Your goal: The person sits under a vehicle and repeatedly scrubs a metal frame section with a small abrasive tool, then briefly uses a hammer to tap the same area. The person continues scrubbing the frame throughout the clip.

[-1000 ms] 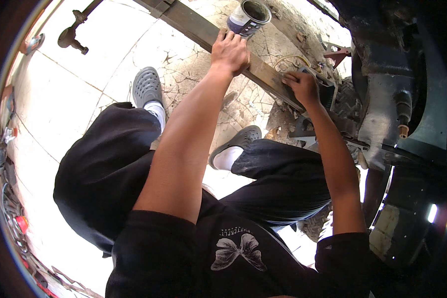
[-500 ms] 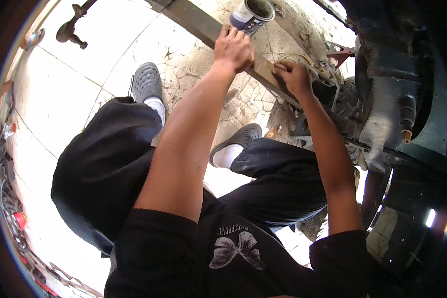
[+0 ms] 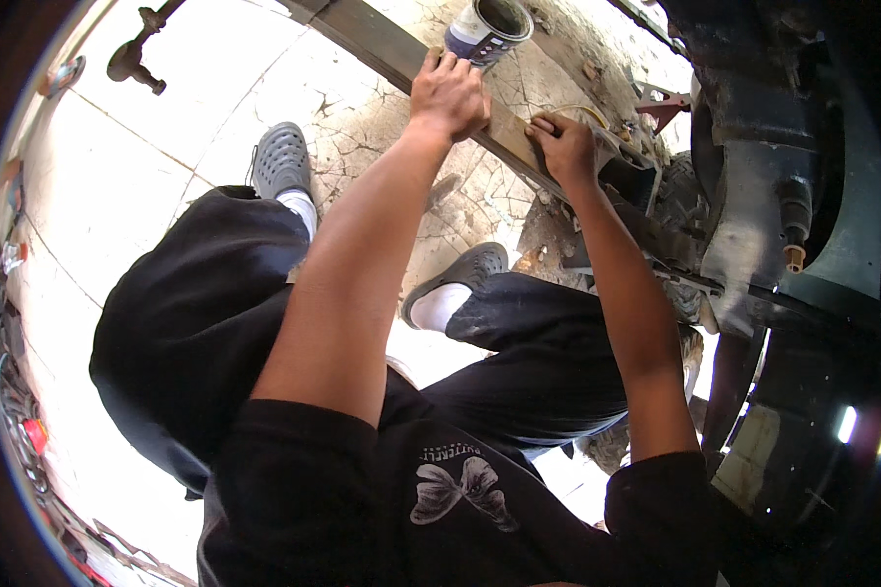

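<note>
A long, flat brownish metal bar point(image 3: 370, 41) runs slantwise from the top edge down toward the right. My left hand point(image 3: 448, 98) is closed over it, with its knuckles up and its fingers bent across the far edge. Farther along the bar, my right hand point(image 3: 568, 149) has its fingers curled in and the fingertips together at the bar's surface. Whatever those fingertips may hold is hidden. Just beyond my left hand stands an uncovered paint can point(image 3: 468, 41) with a dark blue and white label and a stained inside.
Dark machine parts point(image 3: 764, 108) fill the right side, with a brass-coloured fitting point(image 3: 795, 257) sticking out. A red metal stand point(image 3: 664, 108) is behind my right hand. A rusty jointed rod point(image 3: 137, 61) lies at the upper left. Cracked pale tiles point(image 3: 352, 127) surround my grey clogs point(image 3: 282, 161).
The whole view has shifted slightly, so most things sit a little farther left. My right hand looks slightly nearer my left along the bar. My left hand keeps its grip.
</note>
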The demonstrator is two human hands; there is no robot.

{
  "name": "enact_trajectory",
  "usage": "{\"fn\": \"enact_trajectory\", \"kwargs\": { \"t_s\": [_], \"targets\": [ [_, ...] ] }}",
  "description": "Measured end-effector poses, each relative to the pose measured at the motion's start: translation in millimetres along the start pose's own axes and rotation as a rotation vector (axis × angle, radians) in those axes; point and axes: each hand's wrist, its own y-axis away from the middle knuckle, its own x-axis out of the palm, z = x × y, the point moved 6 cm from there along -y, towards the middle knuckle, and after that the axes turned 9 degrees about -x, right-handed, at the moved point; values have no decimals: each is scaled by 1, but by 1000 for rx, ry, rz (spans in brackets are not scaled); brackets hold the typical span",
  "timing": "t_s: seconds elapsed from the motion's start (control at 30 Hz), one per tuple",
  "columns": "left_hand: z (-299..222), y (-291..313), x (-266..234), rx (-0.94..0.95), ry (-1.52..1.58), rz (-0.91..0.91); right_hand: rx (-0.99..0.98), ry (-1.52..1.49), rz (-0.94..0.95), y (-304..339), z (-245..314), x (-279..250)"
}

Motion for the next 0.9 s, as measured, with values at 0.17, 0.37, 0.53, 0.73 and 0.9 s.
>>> {"fn": "enact_trajectory", "kwargs": {
  "t_s": [0.17,0.37,0.53,0.73,0.9],
  "targets": [
    [9,-1,0,0,-57,36,-36,-4,-6,45,36,-4],
    [-3,4,0,35,-6,-39,51,-150,-75,9,23,-2],
    [4,1,5,43,-10,-36,83,-40,-83,27,35,-1],
    [5,2,7,20,-8,-72,34,-74,-60,40,36,0],
    [0,-1,4,22,-40,-56,82,-115,-80,2,29,8]
  ]
}}
